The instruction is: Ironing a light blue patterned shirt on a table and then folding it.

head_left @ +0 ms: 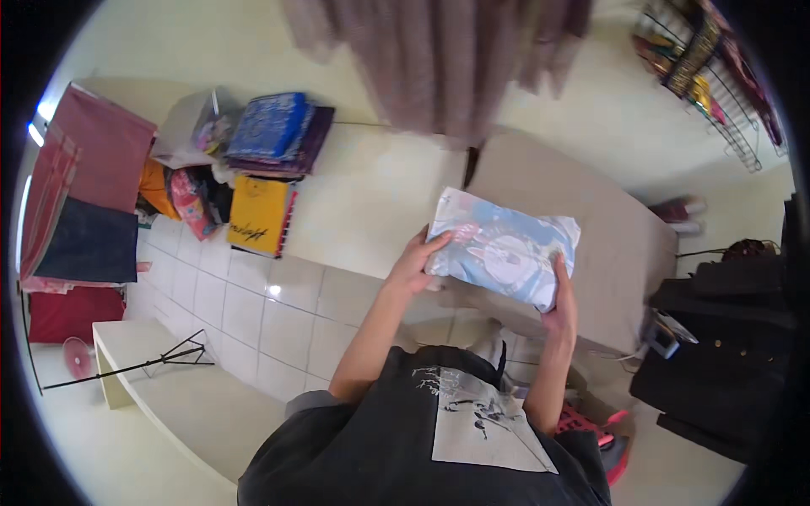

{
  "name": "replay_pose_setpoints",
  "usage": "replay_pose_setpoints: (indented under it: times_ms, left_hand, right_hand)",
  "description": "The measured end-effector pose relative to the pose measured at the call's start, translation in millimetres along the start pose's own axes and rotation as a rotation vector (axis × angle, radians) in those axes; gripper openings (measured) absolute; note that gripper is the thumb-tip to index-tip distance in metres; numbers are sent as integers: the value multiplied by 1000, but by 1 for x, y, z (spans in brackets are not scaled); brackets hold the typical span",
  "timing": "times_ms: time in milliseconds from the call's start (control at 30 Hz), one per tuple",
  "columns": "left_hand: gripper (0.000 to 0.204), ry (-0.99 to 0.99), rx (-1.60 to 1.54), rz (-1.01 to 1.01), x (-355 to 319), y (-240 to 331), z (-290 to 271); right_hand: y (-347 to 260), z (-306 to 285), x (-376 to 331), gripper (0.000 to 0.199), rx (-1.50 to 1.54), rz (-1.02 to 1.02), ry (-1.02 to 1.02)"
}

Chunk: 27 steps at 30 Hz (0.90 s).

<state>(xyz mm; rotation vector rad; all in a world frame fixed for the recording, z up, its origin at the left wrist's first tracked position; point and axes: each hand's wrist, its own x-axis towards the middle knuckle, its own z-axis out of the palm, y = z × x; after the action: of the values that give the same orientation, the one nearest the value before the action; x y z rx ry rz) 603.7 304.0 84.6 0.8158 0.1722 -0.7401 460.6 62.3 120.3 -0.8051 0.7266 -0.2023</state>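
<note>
Both hands hold a folded cloth (504,246), pale blue and white with a cartoon print, up in front of the person and above the near edge of a grey counter (591,228). The left hand (415,263) grips the cloth's left end, its fingers (434,244) curled over the edge with the thumb on top. The right hand (563,304) clasps the lower right corner, fingers (560,271) pressed together along the cloth's side. The cloth lies tilted, its left end higher than its right.

To the left, on a cream ledge (371,185), sits a blue stack (270,126) of folded fabric, with a yellow packet (257,215) just below it and coloured bundles (190,202) beside that. A red cloth (101,148) and a dark blue cloth (89,240) hang at the far left. A tripod (160,358) lies on a low white bench (169,396). A dark jacket (726,337) hangs at the right, and a wire rack (717,76) stands in the upper right.
</note>
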Motion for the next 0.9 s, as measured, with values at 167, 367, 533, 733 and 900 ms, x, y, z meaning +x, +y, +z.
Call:
replay_pose_setpoints:
  times_ms: [167,367,533,733,900]
  left_hand:
    - [61,-11,-15,-23,-51,86,-80]
    - [66,151,12,32,-98,159,-186]
    - [62,161,-18,93,-104,190,-223]
    - [58,150,10,56,-55,222,-237]
    - [55,7,23,50,9,263,-238]
  right_hand:
    - [79,87,-17,55,1,100,67]
    - [160,191,-21,58,-56,174,-57]
    - [191,235,-3,58,-92,188,-69]
    - [200,255,37,57,-24,113,-89]
    - [181,282,78,58,17,130,-43]
